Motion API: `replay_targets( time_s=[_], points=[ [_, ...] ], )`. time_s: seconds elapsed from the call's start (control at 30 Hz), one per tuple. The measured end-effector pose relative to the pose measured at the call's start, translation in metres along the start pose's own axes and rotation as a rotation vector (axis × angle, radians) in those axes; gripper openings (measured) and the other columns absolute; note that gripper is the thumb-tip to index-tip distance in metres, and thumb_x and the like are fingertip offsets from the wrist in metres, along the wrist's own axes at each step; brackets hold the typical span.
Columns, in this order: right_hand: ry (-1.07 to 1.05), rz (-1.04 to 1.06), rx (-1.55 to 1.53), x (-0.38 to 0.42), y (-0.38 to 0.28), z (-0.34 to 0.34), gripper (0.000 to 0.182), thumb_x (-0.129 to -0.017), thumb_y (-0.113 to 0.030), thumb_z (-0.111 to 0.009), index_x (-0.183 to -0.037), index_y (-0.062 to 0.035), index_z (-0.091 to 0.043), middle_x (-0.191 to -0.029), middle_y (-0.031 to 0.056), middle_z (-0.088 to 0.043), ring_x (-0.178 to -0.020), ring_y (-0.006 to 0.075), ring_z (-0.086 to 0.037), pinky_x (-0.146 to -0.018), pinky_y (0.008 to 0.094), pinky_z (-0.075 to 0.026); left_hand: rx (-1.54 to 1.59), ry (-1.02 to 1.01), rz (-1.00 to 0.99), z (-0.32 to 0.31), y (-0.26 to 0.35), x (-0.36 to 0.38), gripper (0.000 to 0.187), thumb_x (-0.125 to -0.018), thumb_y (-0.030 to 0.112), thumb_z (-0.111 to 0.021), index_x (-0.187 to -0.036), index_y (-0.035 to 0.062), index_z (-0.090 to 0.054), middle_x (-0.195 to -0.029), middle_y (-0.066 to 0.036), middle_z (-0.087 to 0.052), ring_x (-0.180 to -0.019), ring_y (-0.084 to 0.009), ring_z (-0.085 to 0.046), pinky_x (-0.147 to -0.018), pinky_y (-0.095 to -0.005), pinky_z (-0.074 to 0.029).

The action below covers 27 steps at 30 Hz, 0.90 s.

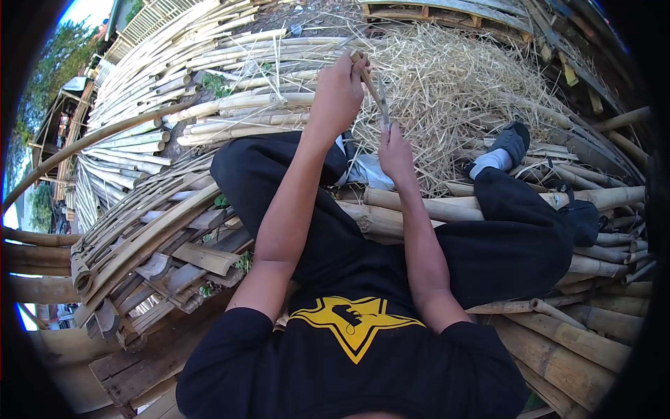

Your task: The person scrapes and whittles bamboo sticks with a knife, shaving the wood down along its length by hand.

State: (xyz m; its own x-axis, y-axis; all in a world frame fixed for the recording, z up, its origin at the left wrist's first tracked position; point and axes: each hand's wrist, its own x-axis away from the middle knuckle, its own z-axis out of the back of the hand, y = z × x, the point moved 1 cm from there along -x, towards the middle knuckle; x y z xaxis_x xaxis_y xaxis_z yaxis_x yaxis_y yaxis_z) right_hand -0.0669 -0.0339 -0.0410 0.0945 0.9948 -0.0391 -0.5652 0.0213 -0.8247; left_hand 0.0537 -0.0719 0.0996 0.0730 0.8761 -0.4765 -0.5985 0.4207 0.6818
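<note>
Near the top centre of the head view, my left hand (pixel 340 91) is closed round the upper end of a short bamboo strip (pixel 370 85). My right hand (pixel 396 152) is lower and to the right, its fingers closed on a narrow blade-like tool (pixel 384 108) that points up and lies against the strip. The tool's handle is hidden in my fingers. Both hands are held out above the ground, beyond my bent legs, with the pile of pale shavings (pixel 443 91) behind them.
Long bamboo poles (pixel 237 105) fan out at the upper left. Split bamboo pieces (pixel 206 257) are stacked left of my legs. Thick poles (pixel 565 349) lie at the lower right, near my shoe (pixel 513 143). A wooden pallet (pixel 447 15) stands at the top.
</note>
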Motion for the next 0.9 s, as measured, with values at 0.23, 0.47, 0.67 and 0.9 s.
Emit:
replay_targets(
  time_s=[0.23,0.47,0.67,0.9],
  points=[
    [0.055,0.079,0.016,0.0,-0.008,0.0,0.03,-0.097,-0.026,-0.038,-0.1,0.0028,-0.047,-0.074,0.0296,-0.06,-0.074,0.0493,-0.058,-0.067,0.0563,-0.044,0.02,-0.014,-0.057,-0.001,-0.002,0.0,0.021,-0.096,0.009,-0.047,-0.097,-0.0091,-0.057,-0.086,-0.019,-0.068,-0.084,-0.0271,-0.069,-0.071,-0.0331,-0.055],
    [0.094,0.124,-0.06,0.002,-0.021,0.004,0.028,-0.097,-0.026,-0.039,-0.096,0.0014,-0.046,-0.072,0.0294,-0.059,-0.072,0.0505,-0.056,-0.064,0.0575,-0.041,0.01,-0.042,-0.037,-0.002,-0.008,-0.004,0.02,-0.096,0.009,-0.046,-0.098,-0.0087,-0.057,-0.086,-0.017,-0.069,-0.085,-0.0264,-0.069,-0.071,-0.0329,-0.055],
    [0.035,0.013,0.0,-0.007,0.005,-0.017,0.028,-0.097,-0.025,-0.04,-0.097,0.0026,-0.044,-0.071,0.0313,-0.058,-0.073,0.0497,-0.058,-0.063,0.0581,-0.042,0.05,-0.033,-0.049,0.002,-0.006,-0.005,0.021,-0.097,0.01,-0.046,-0.098,-0.0083,-0.057,-0.087,-0.017,-0.068,-0.085,-0.0254,-0.069,-0.072,-0.0326,-0.056],
    [0.032,-0.094,0.08,-0.006,0.018,-0.027,0.031,-0.096,-0.025,-0.041,-0.101,0.0054,-0.044,-0.076,0.0329,-0.06,-0.077,0.049,-0.06,-0.071,0.0575,-0.045,0.028,-0.048,-0.02,0.004,-0.008,-0.002,0.022,-0.097,0.01,-0.046,-0.1,-0.0082,-0.056,-0.089,-0.017,-0.068,-0.085,-0.0258,-0.069,-0.073,-0.0329,-0.056]
  ],
)
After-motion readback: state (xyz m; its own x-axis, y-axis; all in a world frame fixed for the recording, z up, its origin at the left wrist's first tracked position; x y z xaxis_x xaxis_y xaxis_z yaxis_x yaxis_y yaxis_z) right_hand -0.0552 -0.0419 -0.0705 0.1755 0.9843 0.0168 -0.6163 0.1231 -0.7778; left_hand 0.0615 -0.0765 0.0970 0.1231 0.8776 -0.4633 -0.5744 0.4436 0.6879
